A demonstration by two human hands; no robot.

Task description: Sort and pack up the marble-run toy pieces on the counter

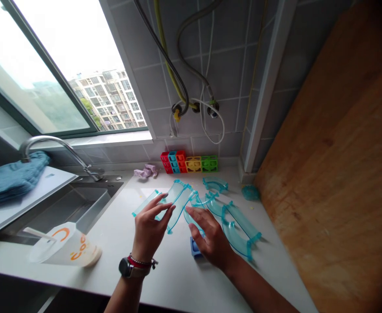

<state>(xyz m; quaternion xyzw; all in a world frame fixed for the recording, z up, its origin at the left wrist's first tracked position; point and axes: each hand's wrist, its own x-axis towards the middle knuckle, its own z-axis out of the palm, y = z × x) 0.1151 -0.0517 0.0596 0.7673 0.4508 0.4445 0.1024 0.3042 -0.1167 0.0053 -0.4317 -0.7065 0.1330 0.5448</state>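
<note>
Clear teal toy track pieces lie spread over the white counter. My left hand (152, 220), with a watch on its wrist, has thumb and index finger closed together at the edge of a straight track piece (177, 191). Beside it, a wavy track piece (182, 206) runs between my two hands. My right hand (210, 237) has thumb and fingers apart, its index fingertip at the wavy piece's right edge; whether it touches is hard to tell. Partly under the right hand sits a blue block (196, 247). Curved track pieces (238, 238) lie right of that hand.
Red, blue, yellow and green blocks (189, 162) stand along the tiled wall, near a crumpled pink wrapper (145, 171). At left are a drink cup (70, 245) with a straw, a sink (89, 208) and a faucet (60, 142). A wooden board (334, 165) leans at right.
</note>
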